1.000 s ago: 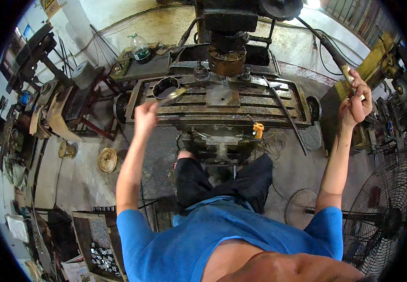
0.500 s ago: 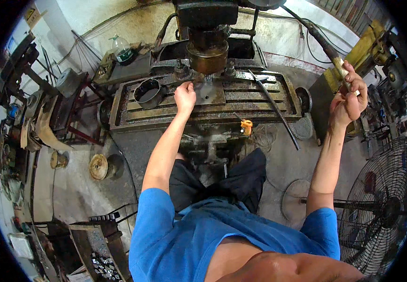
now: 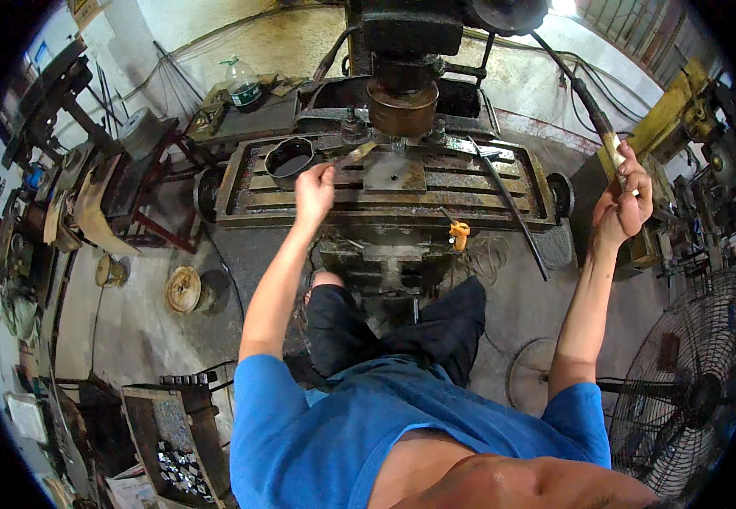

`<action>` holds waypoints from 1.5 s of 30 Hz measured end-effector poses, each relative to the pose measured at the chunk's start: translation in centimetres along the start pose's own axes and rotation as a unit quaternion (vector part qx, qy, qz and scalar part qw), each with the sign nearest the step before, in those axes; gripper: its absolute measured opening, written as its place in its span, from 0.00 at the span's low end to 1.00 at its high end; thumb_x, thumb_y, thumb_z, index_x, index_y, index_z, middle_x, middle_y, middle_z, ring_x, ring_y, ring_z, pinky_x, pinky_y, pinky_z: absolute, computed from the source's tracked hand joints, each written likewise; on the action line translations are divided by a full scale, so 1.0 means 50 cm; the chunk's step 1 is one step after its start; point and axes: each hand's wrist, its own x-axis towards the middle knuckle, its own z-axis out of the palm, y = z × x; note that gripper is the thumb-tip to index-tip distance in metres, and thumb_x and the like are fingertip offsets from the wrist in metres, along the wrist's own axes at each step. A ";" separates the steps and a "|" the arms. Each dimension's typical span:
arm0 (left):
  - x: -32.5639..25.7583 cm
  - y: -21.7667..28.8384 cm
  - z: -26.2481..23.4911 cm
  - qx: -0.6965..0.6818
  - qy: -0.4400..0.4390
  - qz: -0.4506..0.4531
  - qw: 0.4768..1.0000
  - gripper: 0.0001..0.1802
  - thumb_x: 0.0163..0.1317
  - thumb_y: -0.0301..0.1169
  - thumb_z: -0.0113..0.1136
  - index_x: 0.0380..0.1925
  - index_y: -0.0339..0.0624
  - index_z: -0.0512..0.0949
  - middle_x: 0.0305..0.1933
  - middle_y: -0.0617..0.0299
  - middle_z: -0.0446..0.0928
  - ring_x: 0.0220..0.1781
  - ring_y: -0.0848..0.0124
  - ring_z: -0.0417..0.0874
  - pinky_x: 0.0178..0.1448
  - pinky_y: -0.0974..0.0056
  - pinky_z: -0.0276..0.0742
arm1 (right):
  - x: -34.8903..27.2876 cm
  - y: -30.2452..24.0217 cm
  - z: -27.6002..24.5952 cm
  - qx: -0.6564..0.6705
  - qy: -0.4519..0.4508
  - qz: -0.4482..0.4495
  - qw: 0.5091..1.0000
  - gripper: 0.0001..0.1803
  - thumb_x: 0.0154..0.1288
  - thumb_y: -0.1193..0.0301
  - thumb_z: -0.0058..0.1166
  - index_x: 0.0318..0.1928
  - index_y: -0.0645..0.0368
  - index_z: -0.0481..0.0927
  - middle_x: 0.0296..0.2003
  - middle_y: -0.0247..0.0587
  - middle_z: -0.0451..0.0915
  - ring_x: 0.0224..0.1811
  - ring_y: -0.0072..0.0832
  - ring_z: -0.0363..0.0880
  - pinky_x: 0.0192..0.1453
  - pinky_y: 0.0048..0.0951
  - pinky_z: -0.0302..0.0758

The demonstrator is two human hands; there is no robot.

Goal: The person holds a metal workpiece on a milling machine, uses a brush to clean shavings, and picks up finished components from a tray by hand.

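My left hand [image 3: 314, 193] is closed over the near left part of the machine's slotted table [image 3: 300, 209]. From it a flat brush [image 3: 355, 155], smeared by motion, points up and right toward the metal plate [image 3: 395, 176] under the spindle [image 3: 402, 109]. Just left of that hand stands a round dark can [image 3: 290, 161] with dark liquid inside. Raised at the right, my right hand [image 3: 624, 199] has its fingers wrapped round the pale grip of a long lever [image 3: 595, 110] that slants down from the machine head.
A long dark bar [image 3: 508, 204] lies across the table's right side and overhangs its front edge. A yellow object [image 3: 459, 234] sits at the front edge. A caged fan [image 3: 691, 382] stands at lower right, a box of metal pieces [image 3: 134, 407] at lower left.
My left hand has drawn back from beneath the spindle, leftward and nearer to me, and the brush now shows. My right hand stays on the lever. The whole view has shifted slightly.
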 end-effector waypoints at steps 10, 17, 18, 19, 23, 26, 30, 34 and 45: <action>-0.007 0.018 -0.153 -0.039 0.015 -0.074 0.996 0.15 0.63 0.33 0.49 0.40 0.31 0.75 0.15 0.63 0.71 0.12 0.78 0.69 0.15 0.69 0.64 | -0.032 0.014 -0.002 0.009 -0.002 0.002 1.000 0.04 0.40 0.75 0.42 0.19 0.60 0.63 0.30 0.43 0.71 0.54 0.49 0.66 0.64 0.52 0.49; -0.025 0.039 -0.096 -0.080 -0.026 -0.073 0.994 0.14 0.63 0.33 0.49 0.40 0.32 0.75 0.13 0.69 0.65 0.11 0.81 0.64 0.14 0.72 0.60 | -0.051 0.026 -0.015 -0.012 -0.002 0.002 1.000 0.01 0.38 0.78 0.37 0.18 0.61 0.62 0.30 0.44 0.72 0.54 0.52 0.66 0.64 0.50 0.49; -0.027 0.044 -0.084 -0.097 -0.037 -0.086 0.991 0.13 0.63 0.33 0.49 0.40 0.33 0.75 0.13 0.69 0.66 0.11 0.80 0.64 0.14 0.72 0.60 | -0.054 0.026 -0.017 -0.016 -0.001 0.003 1.000 0.01 0.39 0.78 0.38 0.18 0.61 0.62 0.30 0.44 0.72 0.54 0.52 0.66 0.64 0.50 0.49; -0.031 0.037 -0.078 -0.072 -0.037 -0.062 0.995 0.13 0.63 0.33 0.49 0.40 0.33 0.75 0.13 0.69 0.66 0.11 0.80 0.65 0.14 0.72 0.61 | -0.056 0.027 -0.011 -0.016 0.000 0.005 1.000 0.01 0.39 0.78 0.38 0.18 0.61 0.62 0.30 0.45 0.72 0.54 0.52 0.66 0.64 0.50 0.49; -0.039 0.048 -0.039 -0.039 -0.063 -0.017 0.997 0.14 0.63 0.32 0.48 0.42 0.33 0.75 0.16 0.64 0.70 0.12 0.78 0.68 0.17 0.70 0.65 | -0.048 0.023 -0.018 -0.011 -0.005 0.003 1.000 0.01 0.40 0.78 0.39 0.18 0.61 0.63 0.30 0.45 0.73 0.54 0.52 0.66 0.63 0.51 0.49; -0.048 0.079 -0.019 -0.021 -0.054 0.007 0.998 0.12 0.61 0.31 0.51 0.39 0.34 0.76 0.15 0.55 0.73 0.13 0.70 0.75 0.21 0.64 0.69 | -0.033 0.016 -0.013 -0.022 -0.002 -0.002 1.000 0.01 0.40 0.78 0.40 0.18 0.61 0.63 0.30 0.45 0.73 0.54 0.52 0.66 0.63 0.51 0.49; -0.045 0.054 0.015 0.002 -0.070 0.025 0.997 0.13 0.59 0.33 0.52 0.41 0.37 0.76 0.23 0.52 0.77 0.25 0.62 0.79 0.31 0.62 0.73 | -0.018 0.001 -0.002 -0.012 0.007 0.004 1.000 0.01 0.39 0.79 0.39 0.18 0.62 0.63 0.31 0.46 0.73 0.54 0.53 0.67 0.62 0.52 0.51; -0.049 0.057 0.040 0.027 -0.064 0.025 0.997 0.14 0.58 0.33 0.52 0.42 0.39 0.76 0.32 0.49 0.77 0.35 0.53 0.79 0.39 0.58 0.72 | -0.002 -0.004 0.000 -0.037 -0.011 -0.021 0.999 0.06 0.52 0.79 0.43 0.20 0.64 0.66 0.32 0.46 0.73 0.52 0.52 0.68 0.60 0.52 0.55; -0.048 0.071 0.079 0.091 -0.042 0.110 0.989 0.13 0.59 0.33 0.51 0.41 0.40 0.75 0.33 0.50 0.76 0.37 0.52 0.77 0.41 0.55 0.71 | 0.066 -0.017 0.015 -0.049 -0.011 -0.056 0.997 0.07 0.41 0.73 0.46 0.19 0.61 0.62 0.29 0.46 0.73 0.47 0.49 0.71 0.60 0.55 0.55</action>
